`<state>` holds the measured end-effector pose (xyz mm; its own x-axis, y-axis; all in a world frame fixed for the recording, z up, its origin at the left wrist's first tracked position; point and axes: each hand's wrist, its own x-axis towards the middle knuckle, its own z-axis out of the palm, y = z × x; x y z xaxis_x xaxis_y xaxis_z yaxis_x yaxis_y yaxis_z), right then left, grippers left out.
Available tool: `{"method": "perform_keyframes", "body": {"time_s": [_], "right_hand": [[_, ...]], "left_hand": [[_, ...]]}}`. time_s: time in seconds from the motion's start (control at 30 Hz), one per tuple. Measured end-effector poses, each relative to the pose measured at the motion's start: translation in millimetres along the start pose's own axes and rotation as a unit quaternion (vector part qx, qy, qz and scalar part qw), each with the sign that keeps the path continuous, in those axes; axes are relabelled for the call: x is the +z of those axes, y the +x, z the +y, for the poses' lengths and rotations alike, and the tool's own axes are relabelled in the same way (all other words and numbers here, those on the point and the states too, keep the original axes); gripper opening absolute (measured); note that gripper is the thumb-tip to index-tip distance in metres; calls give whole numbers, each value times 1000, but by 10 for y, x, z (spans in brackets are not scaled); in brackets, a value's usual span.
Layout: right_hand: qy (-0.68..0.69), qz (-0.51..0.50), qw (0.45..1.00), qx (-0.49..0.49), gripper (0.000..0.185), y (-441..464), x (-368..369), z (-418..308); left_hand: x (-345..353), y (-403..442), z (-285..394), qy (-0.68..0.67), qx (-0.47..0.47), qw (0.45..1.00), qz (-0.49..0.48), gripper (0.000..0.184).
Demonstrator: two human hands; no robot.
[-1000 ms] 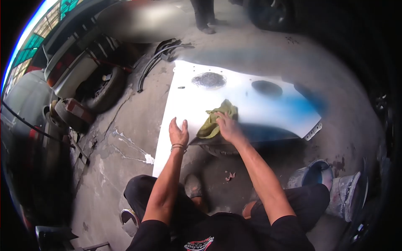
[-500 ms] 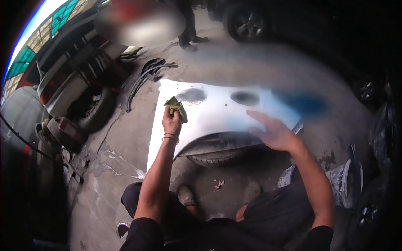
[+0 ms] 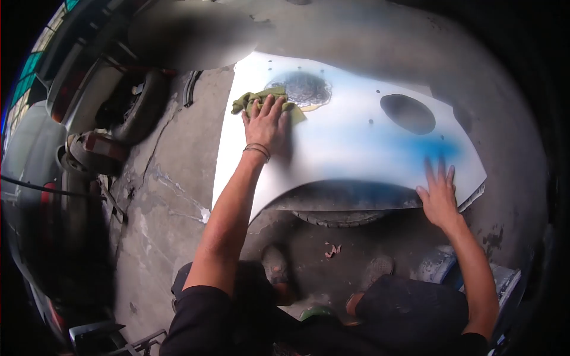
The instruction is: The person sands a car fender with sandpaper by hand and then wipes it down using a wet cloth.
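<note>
A white car fender lies in front of me, its curved wheel arch facing my legs. My left hand presses a crumpled olive-green cloth onto the fender's left part, fingers spread over it. Just beyond the cloth is a rough grey patch with a yellowish edge. My right hand rests at the fender's right front edge with fingers stretched out, holding nothing. Between the hands the surface is bare, with an oval hole farther right.
A tire shows beneath the fender. Car parts and another tire crowd the left side. White buckets stand at lower right. Small scraps lie on the concrete floor between my feet.
My left hand has lowered the cloth from a raised grip and spread it on the fender. My right hand has moved right and come down at the edge. The view has tilted down.
</note>
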<state>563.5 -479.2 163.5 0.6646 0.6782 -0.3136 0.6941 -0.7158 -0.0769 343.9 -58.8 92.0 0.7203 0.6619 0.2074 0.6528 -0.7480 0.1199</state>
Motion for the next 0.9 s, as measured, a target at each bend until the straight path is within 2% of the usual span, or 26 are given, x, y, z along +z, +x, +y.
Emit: {"method": "perform_keyframes", "body": {"time_s": [0.03,0.07,0.13,0.27,0.33,0.37,0.4,0.47,0.5,0.53,0.6,0.63,0.67,0.73,0.77,0.83,0.87,0.9], "right_hand": [[-4,30,999,-39,74,45,168,155],[-9,22,999,-38,74,49,210,160],[-28,47,997,-45,74,49,211,138],[-36,53,997,-49,76,122,283,170],[-37,49,997,-43,77,155,314,179],[-34,47,997,-48,77,154,340,181],[-35,39,998,-42,77,151,361,191],[-29,53,996,-61,79,169,358,211],[-29,52,997,-48,79,156,350,216],[-26,46,998,-44,79,150,355,210],[-24,46,998,-21,79,134,324,194],[-18,39,999,-23,78,137,294,183],[-11,32,999,-26,77,136,282,192],[-6,58,998,-31,77,128,386,270],[0,80,996,-49,77,120,441,304],[-6,96,995,-40,78,102,481,317],[-13,110,993,-43,79,102,503,312],[-33,86,996,-20,80,110,535,307]], "left_hand": [[-13,294,-74,12,-4,999,-30,53],[37,572,-180,23,-8,998,-59,54],[332,1103,-492,34,-4,997,-65,56],[480,1967,-779,53,-76,991,-94,57],[678,2379,-919,99,-53,987,-115,57],[1068,2709,-1152,125,15,985,-115,53],[939,2705,-903,165,116,969,-141,50],[1030,2757,-401,96,70,979,-163,46],[1083,2663,-171,13,138,982,-128,45],[715,2352,407,18,119,983,-136,44],[631,1998,1131,-8,173,979,-108,45],[690,1818,1483,-26,191,980,-55,41],[630,1656,1838,-42,210,975,-57,41],[792,1403,2408,-100,227,967,49,38],[777,1413,2660,-106,239,964,50,38],[748,1503,3134,-101,265,955,-87,34],[809,1540,3418,-106,256,954,-111,31],[873,1558,3687,-136,285,944,-91,31]]}}
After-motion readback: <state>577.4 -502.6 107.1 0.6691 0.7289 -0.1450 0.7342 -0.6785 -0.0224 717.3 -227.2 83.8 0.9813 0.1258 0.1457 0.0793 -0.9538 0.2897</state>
